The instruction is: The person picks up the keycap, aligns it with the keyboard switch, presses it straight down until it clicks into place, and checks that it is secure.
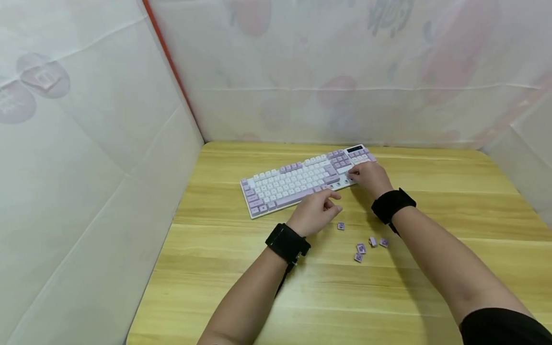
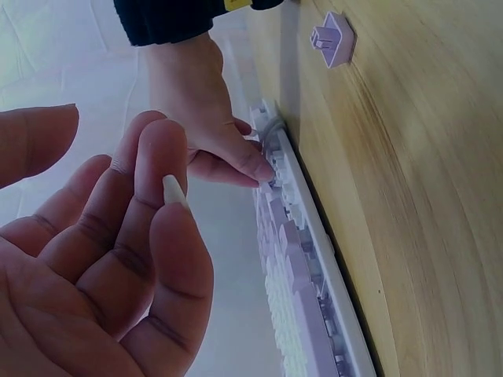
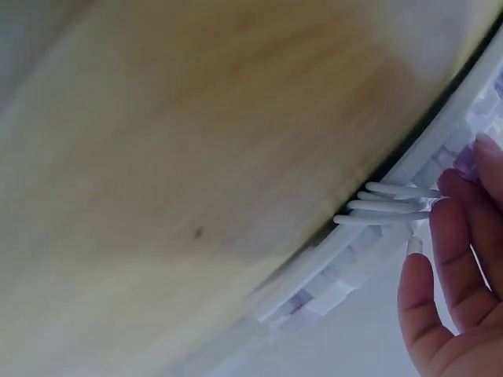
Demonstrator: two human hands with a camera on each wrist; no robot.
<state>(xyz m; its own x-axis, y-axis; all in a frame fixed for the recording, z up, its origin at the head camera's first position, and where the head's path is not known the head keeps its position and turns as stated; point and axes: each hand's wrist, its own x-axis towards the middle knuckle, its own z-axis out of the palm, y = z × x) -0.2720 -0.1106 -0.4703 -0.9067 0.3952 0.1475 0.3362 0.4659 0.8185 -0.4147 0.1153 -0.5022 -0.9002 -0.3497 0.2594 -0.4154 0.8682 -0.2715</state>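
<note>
A white and lilac keyboard (image 1: 286, 184) lies at a slant on the wooden table. Along its front edge near the right end, keycaps are off and bare switch spots (image 1: 339, 184) show. My right hand (image 1: 372, 178) is at that end; in the right wrist view its thumb and fingertip pinch a purple keycap (image 3: 466, 162). Whether the cap is still seated is hidden. My left hand (image 1: 314, 212) hovers just in front of the keyboard, fingers loosely bent and holding nothing. In the left wrist view its palm side shows, with a loose lilac keycap (image 2: 336, 39) lying beyond.
Several loose keycaps (image 1: 361, 248) lie on the table (image 1: 241, 297) in front of the keyboard, between my forearms. Looped white cable (image 3: 389, 206) sits at the keyboard's edge beside my right fingers. Pale printed sheets (image 1: 293, 110) stand behind and at the sides of the table.
</note>
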